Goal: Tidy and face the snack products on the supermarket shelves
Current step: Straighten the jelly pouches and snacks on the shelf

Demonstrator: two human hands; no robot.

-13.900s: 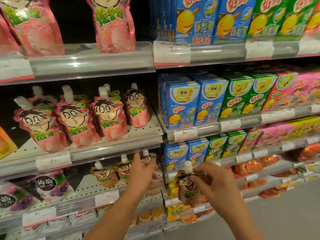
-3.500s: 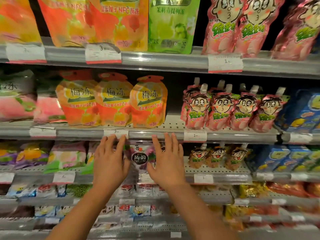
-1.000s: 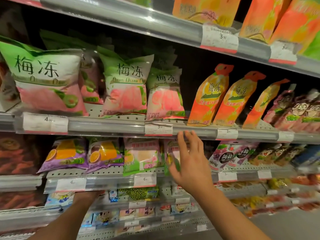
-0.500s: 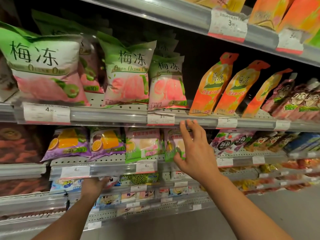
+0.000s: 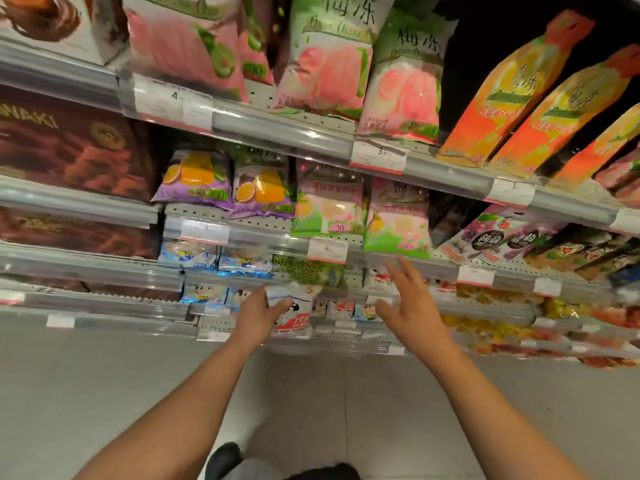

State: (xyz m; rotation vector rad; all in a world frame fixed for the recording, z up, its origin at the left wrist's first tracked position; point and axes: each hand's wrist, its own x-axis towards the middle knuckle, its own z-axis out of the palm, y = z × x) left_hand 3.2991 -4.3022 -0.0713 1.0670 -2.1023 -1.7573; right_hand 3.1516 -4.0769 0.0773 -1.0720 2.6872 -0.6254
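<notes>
My left hand (image 5: 258,315) grips a small white packet with a red label (image 5: 294,313), held out in front of the lower shelves. My right hand (image 5: 412,306) hovers beside it with fingers spread, holding nothing, just below the green and pink bags (image 5: 398,220) on the middle shelf. Purple bags with orange fruit (image 5: 197,180) lie left of those. Big pink and green bags (image 5: 325,60) stand on the shelf above, orange pouches (image 5: 512,95) to their right.
Brown boxes (image 5: 69,150) fill the left bay. Small blue and white packets (image 5: 188,254) and a green-pea bag (image 5: 308,270) sit on lower shelves. Price tags line the shelf rails (image 5: 284,129). Grey floor tiles (image 5: 104,375) lie below, my dark shoe (image 5: 221,459) at the bottom.
My view has tilted down toward the lower shelves. My left hand has come up holding a white packet. My right hand has dropped from the middle shelf rail to beside it.
</notes>
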